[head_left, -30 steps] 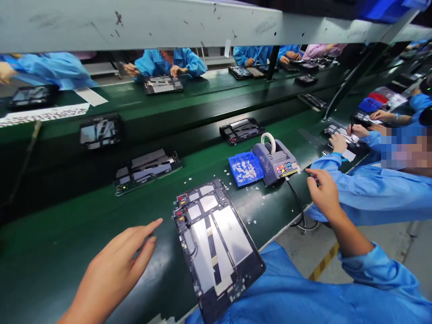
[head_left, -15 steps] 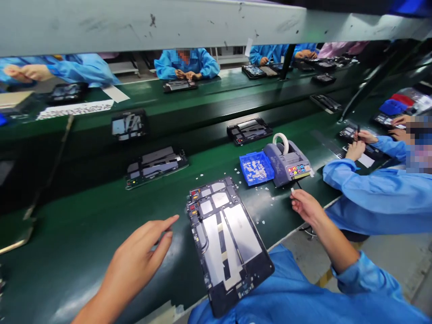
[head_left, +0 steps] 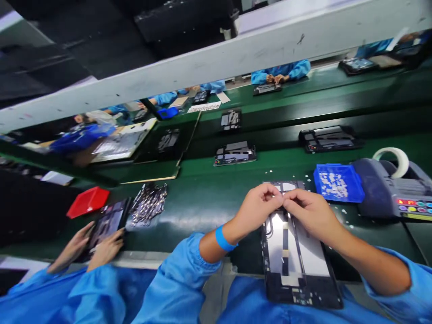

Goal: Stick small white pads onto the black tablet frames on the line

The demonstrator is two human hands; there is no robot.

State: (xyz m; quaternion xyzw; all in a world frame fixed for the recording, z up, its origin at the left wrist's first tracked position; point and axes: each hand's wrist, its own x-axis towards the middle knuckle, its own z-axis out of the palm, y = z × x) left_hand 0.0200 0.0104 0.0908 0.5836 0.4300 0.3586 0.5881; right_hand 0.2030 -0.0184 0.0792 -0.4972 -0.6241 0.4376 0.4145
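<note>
An opened tablet point(head_left: 313, 256) lies before me, its silver battery and boards showing, its lower end over the bench edge. Above its upper part my left hand point(head_left: 256, 209) and my right hand point(head_left: 308, 213) meet, thumbs and forefingers pinched tip to tip. The small white piece of tape that my right hand held half a second ago is hidden between the fingertips. To the right stands a grey tape dispenser point(head_left: 373, 191) with a white tape roll point(head_left: 401, 163). Beside it is a blue tray point(head_left: 357, 184) holding small white pieces.
More opened tablets point(head_left: 236, 154) lie on the green bench point(head_left: 192, 202). On the left, a co-worker's hands point(head_left: 106, 247) hold another tablet point(head_left: 106, 222) near a red tray point(head_left: 88, 202) and a pile of small metallic parts point(head_left: 150, 203). A grey beam point(head_left: 189, 67) crosses above.
My view has swung left. My right hand has moved from beside the dispenser to the tablet, and my left hand has come over to meet it, its fingers closing.
</note>
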